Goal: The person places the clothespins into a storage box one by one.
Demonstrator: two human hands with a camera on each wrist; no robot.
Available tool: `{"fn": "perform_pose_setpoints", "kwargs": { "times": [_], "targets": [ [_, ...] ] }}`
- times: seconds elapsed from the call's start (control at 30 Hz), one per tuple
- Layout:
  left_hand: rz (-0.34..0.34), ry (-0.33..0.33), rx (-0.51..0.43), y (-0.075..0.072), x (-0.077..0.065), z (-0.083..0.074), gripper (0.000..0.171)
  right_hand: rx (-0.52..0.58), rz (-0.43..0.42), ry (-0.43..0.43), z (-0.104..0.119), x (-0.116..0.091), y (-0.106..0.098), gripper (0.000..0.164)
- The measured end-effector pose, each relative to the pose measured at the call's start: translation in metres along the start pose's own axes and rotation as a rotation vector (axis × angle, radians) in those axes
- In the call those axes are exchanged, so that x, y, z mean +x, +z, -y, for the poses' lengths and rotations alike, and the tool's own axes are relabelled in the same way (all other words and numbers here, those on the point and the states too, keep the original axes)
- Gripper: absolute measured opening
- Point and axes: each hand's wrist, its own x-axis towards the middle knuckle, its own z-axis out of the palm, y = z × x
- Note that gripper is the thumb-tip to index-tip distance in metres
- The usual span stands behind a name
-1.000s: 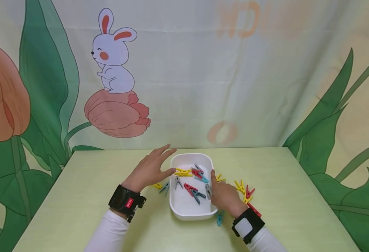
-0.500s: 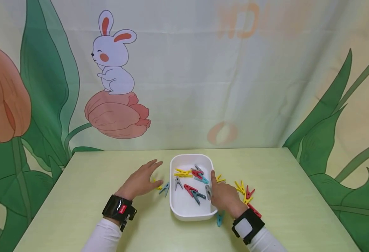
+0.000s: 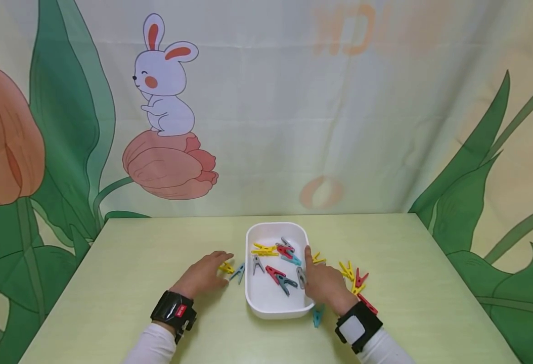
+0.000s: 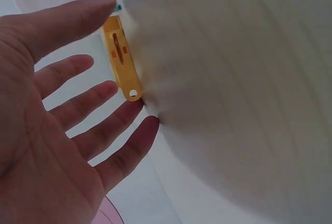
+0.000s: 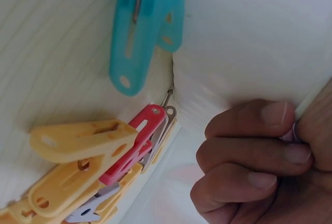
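In the head view, my left hand (image 3: 203, 275) reaches over the table left of a white plastic basin (image 3: 266, 307). A yellow clothespin (image 3: 226, 268) lies within its spread fingers, and a blue-grey clothespin (image 3: 237, 273) is just beyond. The left wrist view shows thumb and fingertips around the yellow clothespin (image 4: 122, 60), not closed on it. My right hand (image 3: 324, 282) grips the basin's right rim, index finger stretched along it; in the right wrist view the other fingers (image 5: 244, 151) curl beside the wall. Several clothespins lie inside the basin, including a red one (image 3: 274, 274).
Right of the basin, yellow clothespins (image 3: 347, 271) and red ones (image 3: 360, 276) lie loose on the table (image 3: 430, 303). A turquoise clothespin (image 3: 317, 317) is near the basin's front right corner. A curtain printed with a rabbit (image 3: 168, 93) hangs behind the table.
My left hand has moved left from the basin's edge, then lowered towards the yellow clothespin on the table. My right hand and the basin have stayed in place.
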Motion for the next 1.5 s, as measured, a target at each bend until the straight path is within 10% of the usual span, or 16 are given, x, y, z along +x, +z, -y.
{"fn": "perform_pose_setpoints", "kwargs": {
  "times": [0.7, 1.07, 1.5],
  "targets": [
    [-0.024, -0.014, 0.042, -0.001, -0.001, 0.017, 0.03, 0.004, 0.005, 0.006, -0.001, 0.001, 0.001, 0.091],
    [-0.108, -0.039, -0.037, -0.031, -0.007, 0.03, 0.031, -0.003, 0.008, -0.003, 0.0, 0.001, 0.0, 0.088],
    [-0.362, 0.049, -0.045, -0.056, -0.005, 0.003, 0.042, 0.007, 0.005, -0.016, -0.001, -0.001, -0.002, 0.089]
  ]
}}
